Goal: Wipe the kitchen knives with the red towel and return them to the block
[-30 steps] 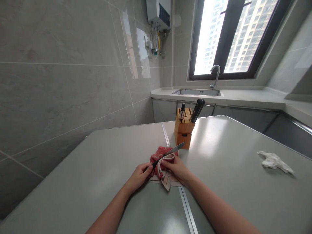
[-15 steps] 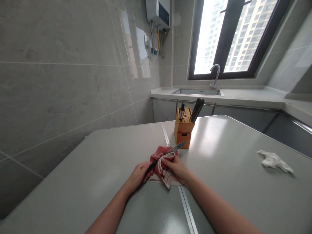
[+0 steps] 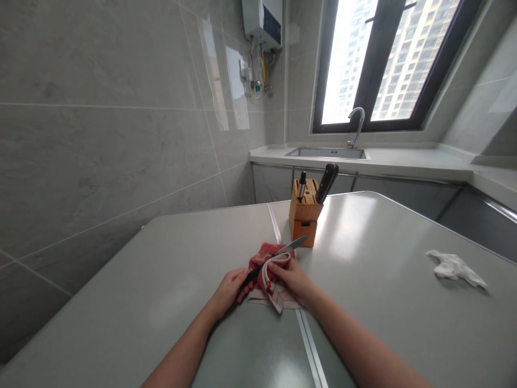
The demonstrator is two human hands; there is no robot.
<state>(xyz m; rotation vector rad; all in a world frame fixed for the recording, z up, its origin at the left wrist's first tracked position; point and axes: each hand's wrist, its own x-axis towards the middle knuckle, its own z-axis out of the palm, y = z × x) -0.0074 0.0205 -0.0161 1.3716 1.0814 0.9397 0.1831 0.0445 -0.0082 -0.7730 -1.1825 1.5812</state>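
My left hand (image 3: 231, 288) is closed round the black handle of a knife (image 3: 293, 244), whose blade points up and to the right. A red cloth with a pale border (image 3: 266, 252) is bunched around the knife. Pinched in my right hand (image 3: 294, 277) is a fold of that cloth, beside the blade. Part of the blade is hidden by the cloth; the tip shows bare. Just beyond the tip stands a wooden knife block (image 3: 304, 215), holding a large black-handled knife (image 3: 327, 183) and a smaller dark-topped tool (image 3: 301, 186).
Both forearms rest over a pale glossy table (image 3: 181, 253) with a metal seam strip (image 3: 310, 345). A crumpled white cloth or tissue (image 3: 456, 268) lies at the right. Behind are a counter with a sink (image 3: 329, 152), a faucet (image 3: 357, 126) and a window.
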